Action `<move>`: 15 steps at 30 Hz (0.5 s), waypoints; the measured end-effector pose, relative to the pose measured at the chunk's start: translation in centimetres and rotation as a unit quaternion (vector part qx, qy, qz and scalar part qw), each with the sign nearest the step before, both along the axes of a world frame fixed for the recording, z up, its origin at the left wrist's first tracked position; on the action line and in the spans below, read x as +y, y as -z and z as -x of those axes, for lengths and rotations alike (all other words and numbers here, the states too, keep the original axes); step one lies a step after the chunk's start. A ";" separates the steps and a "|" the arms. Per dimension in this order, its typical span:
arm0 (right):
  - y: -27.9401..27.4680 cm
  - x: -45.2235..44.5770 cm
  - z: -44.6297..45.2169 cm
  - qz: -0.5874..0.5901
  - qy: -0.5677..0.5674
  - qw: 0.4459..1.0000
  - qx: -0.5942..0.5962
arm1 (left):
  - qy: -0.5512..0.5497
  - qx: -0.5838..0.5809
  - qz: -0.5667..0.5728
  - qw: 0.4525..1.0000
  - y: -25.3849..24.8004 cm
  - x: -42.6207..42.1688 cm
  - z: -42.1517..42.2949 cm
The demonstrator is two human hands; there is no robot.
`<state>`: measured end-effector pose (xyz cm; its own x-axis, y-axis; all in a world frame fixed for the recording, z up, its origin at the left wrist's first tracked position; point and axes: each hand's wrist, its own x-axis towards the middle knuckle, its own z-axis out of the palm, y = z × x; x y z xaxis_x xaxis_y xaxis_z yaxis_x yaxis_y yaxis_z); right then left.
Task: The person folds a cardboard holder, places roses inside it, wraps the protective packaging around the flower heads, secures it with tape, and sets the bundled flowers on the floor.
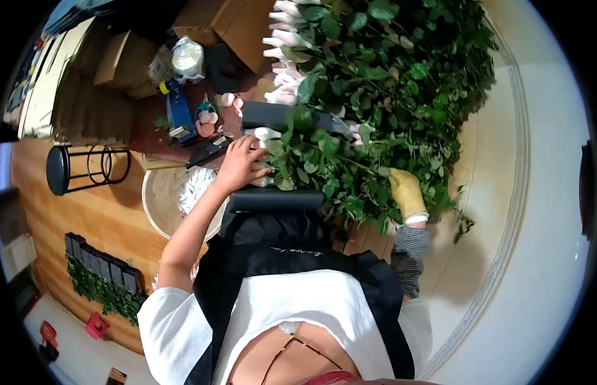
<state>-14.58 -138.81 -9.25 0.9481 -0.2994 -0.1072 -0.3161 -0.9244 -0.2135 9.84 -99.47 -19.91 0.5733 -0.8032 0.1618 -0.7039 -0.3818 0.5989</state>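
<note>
A worker in a white T-shirt [292, 292] and black apron [215, 282] stands over a bank of leafy cut stems [401, 70], the blooms along its left edge wrapped in white and pale pink mesh sleeves [287, 38]. The bare left hand [242, 163], fingers spread apart, rests at the nearest sleeved heads, just left of the foliage. The right hand [409, 194], in a yellow glove below a striped sleeve [411, 256], is pressed to the leaves on the far side of the same stems; whether its fingers are clamped on one cannot be told. A dark block [285, 115] lies across the stems' head end, and a black padded bar [276, 200] runs between apron and greenery. On the reddish-brown tabletop [143, 123] to the left sit a blue box [178, 109], teal-handled scissors [204, 106], a silver-wrapped roll [187, 59] and cardboard boxes [231, 29]. Below the table's edge, a round tub [158, 200] holds small white pieces [194, 189]. A black-seated stool [57, 170] stands on the wood floor [48, 221], near a second row of greenery [103, 295] topped with dark blocks. A pale wall [555, 115] rises at right.
</note>
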 end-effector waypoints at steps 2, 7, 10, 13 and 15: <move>1.1 2.5 -1.0 0.122 0.030 0.992 -0.007 | -0.010 0.006 -0.002 1.000 1.0 0.2 0.0; 13.0 4.1 -0.4 0.076 0.137 0.979 -0.134 | -0.006 0.001 -0.018 1.000 0.1 -0.8 0.1; 12.4 5.9 -0.4 0.085 0.193 0.960 -0.184 | -0.004 -0.004 -0.038 0.999 1.1 -1.2 -0.4; 12.6 5.8 -0.6 0.083 0.203 0.962 -0.165 | 0.001 -0.014 -0.050 0.999 2.6 -0.6 -0.1; 13.5 3.0 -0.3 -0.148 0.248 0.940 -0.183 | 0.011 -0.015 -0.048 0.999 2.7 -0.4 -0.1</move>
